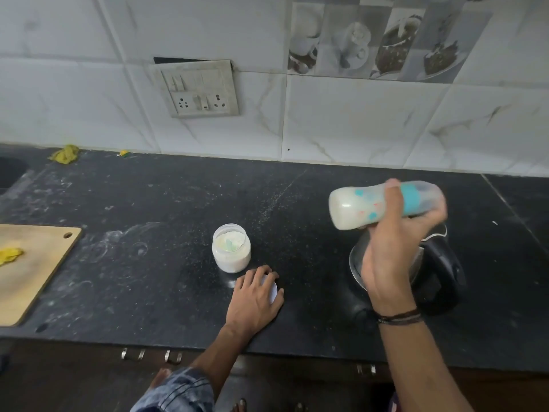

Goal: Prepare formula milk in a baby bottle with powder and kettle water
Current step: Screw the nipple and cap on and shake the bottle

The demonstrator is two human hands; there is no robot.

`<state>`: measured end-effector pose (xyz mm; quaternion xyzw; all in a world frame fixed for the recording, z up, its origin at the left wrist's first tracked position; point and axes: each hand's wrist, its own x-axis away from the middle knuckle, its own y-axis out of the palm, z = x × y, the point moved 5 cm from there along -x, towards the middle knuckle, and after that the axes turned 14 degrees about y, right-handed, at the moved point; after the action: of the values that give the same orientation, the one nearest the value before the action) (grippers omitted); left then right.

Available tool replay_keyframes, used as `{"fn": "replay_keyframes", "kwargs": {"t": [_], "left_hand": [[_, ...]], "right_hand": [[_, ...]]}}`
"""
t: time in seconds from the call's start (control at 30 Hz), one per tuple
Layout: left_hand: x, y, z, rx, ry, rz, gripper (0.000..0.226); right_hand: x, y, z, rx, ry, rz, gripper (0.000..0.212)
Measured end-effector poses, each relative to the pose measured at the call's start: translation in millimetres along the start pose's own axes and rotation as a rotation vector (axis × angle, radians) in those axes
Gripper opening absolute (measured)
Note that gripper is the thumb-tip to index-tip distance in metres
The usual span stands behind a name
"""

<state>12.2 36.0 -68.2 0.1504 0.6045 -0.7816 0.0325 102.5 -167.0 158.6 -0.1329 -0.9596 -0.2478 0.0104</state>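
Note:
My right hand (392, 251) grips a baby bottle (359, 208) held sideways above the counter, its base to the left and its teal collar and clear cap to the right. The bottle is full of milky white liquid and looks slightly blurred. Under that hand stands a glass kettle (439, 272) with a black handle, partly hidden by my wrist. An open jar of white powder (231, 248) with a green scoop inside stands mid-counter. My left hand (255, 298) lies flat over the jar's white lid (272, 290) on the black counter (148, 263).
A wooden cutting board (32, 272) with a yellow scrap lies at the left edge. A sink rim (9, 173) shows far left, with a yellow cloth (64, 153) by the wall. A switch and socket plate (202, 90) is on the tiled wall.

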Motion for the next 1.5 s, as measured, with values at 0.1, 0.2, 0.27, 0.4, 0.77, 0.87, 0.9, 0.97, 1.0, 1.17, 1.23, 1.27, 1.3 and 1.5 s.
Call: {"fn": "replay_keyframes", "kwargs": {"t": [0.1, 0.2, 0.27, 0.4, 0.77, 0.87, 0.9, 0.97, 1.0, 1.17, 1.23, 1.27, 1.3, 1.5], "left_hand": [[1, 0, -1, 0.016, -0.004, 0.003, 0.04], [-1, -1, 1, 0.017, -0.001, 0.009, 0.04], [0, -1, 1, 0.018, -0.004, -0.003, 0.04], [1, -1, 0, 0.021, -0.004, 0.0, 0.041], [0, 0, 1, 0.004, 0.005, 0.004, 0.042], [1, 1, -1, 0.004, 0.01, 0.011, 0.044], [1, 1, -1, 0.007, 0.009, 0.015, 0.045], [-1, 2, -1, 0.008, 0.008, 0.018, 0.045], [-1, 2, -1, 0.006, 0.009, 0.016, 0.045], [1, 3, -2, 0.003, 0.012, 0.025, 0.043], [0, 4, -2, 0.005, 0.01, 0.022, 0.044], [-1, 4, -1, 0.004, 0.011, 0.015, 0.044], [-1, 5, -2, 0.002, 0.012, 0.011, 0.044], [-1, 5, -2, -0.004, 0.021, 0.051, 0.039]], "right_hand": [[5, 5, 7, 0.121, 0.033, -0.083, 0.065], [1, -4, 2, -0.071, 0.016, 0.036, 0.069], [0, 1, 5, -0.001, 0.072, -0.003, 0.065], [6, -2, 8, 0.083, 0.034, -0.058, 0.066], [5, -9, -3, -0.076, 0.03, 0.068, 0.059], [6, -1, 2, 0.118, 0.053, -0.037, 0.056], [8, -2, 1, 0.102, 0.036, -0.024, 0.059], [6, -8, -4, -0.025, -0.014, 0.052, 0.065], [5, -9, -5, -0.063, -0.021, 0.074, 0.065], [7, 2, 3, 0.119, 0.037, -0.061, 0.062], [7, -4, -3, -0.001, -0.024, -0.005, 0.067], [6, -5, -5, -0.045, -0.037, 0.018, 0.067], [5, -3, -7, -0.057, -0.027, 0.019, 0.066], [5, 2, -16, -0.01, -0.049, -0.005, 0.055]]}}
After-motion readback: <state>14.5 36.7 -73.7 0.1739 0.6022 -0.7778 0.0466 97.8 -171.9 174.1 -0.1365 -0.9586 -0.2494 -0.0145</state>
